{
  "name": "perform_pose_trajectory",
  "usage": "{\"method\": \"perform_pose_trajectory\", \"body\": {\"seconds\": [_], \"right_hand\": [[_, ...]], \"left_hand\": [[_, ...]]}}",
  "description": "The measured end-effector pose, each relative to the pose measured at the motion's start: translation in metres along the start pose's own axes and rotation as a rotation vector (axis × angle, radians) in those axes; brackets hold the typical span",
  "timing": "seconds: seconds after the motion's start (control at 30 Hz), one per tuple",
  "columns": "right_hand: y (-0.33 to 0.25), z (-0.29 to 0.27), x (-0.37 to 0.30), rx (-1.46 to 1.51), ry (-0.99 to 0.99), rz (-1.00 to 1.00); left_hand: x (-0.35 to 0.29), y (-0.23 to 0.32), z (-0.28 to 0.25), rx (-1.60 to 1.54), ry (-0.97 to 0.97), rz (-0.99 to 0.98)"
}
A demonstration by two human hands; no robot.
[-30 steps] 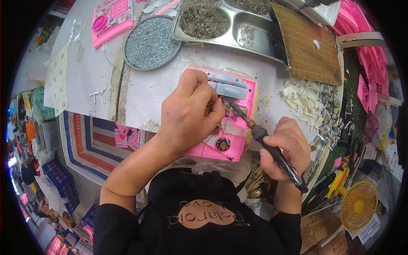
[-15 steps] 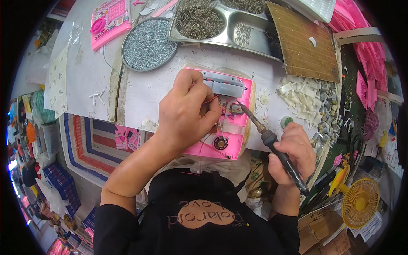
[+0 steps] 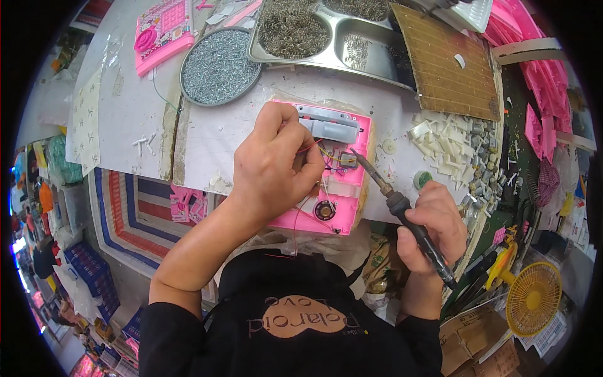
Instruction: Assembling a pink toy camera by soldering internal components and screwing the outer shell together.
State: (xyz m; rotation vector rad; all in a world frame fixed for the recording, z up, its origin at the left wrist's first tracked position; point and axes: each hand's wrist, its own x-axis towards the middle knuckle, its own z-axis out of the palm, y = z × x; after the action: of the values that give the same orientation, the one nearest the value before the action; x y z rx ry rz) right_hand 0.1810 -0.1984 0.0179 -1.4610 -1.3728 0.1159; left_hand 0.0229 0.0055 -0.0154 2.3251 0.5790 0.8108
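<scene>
A pink plastic toy housing (image 3: 300,221) lies at the table's near edge, its inside facing up. In it sit a grey battery box (image 3: 339,131), a small motor (image 3: 348,161) with wires, and a round black speaker (image 3: 325,210). My left hand (image 3: 273,164) is over the housing's left side, thumb and forefinger pinched on a thin red wire (image 3: 308,148); the rest of the wire is partly hidden behind the fingers. My right hand (image 3: 440,220) holds a soldering iron (image 3: 397,202) by its black handle. The iron's tip is at the motor's upper edge; contact is unclear.
Behind are a round tray of small screws (image 3: 220,66) and a steel tray (image 3: 301,61) of springs. A brown board (image 3: 443,69) leans at the back right, near white plastic parts (image 3: 440,143) and a small green-topped round container (image 3: 422,180). Another pink toy (image 3: 164,38) lies at the back left.
The housing has shifted very slightly, and a little more of the coloured wires by the motor shows. Both hands keep nearly the same pose, still holding the wire and the soldering iron.
</scene>
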Motion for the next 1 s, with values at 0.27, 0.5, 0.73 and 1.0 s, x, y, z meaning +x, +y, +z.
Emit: {"method": "perform_pose_trajectory", "body": {"seconds": [0.27, 0.5, 0.73, 1.0], "right_hand": [[0.004, 0.019, 0.014, -0.055, -0.061, -0.026], [0.007, 0.023, 0.016, -0.056, -0.107, -0.007], [0.007, 0.026, 0.019, -0.073, -0.088, -0.007], [0.008, 0.028, 0.020, -0.057, -0.053, -0.018]], "left_hand": [[0.001, 0.001, -0.001, -0.010, -0.013, -0.021], [0.000, 0.001, -0.001, -0.003, -0.033, -0.058], [0.000, 0.000, 0.000, -0.003, -0.016, -0.047], [0.000, 0.000, 0.000, -0.007, -0.014, -0.042]]}}
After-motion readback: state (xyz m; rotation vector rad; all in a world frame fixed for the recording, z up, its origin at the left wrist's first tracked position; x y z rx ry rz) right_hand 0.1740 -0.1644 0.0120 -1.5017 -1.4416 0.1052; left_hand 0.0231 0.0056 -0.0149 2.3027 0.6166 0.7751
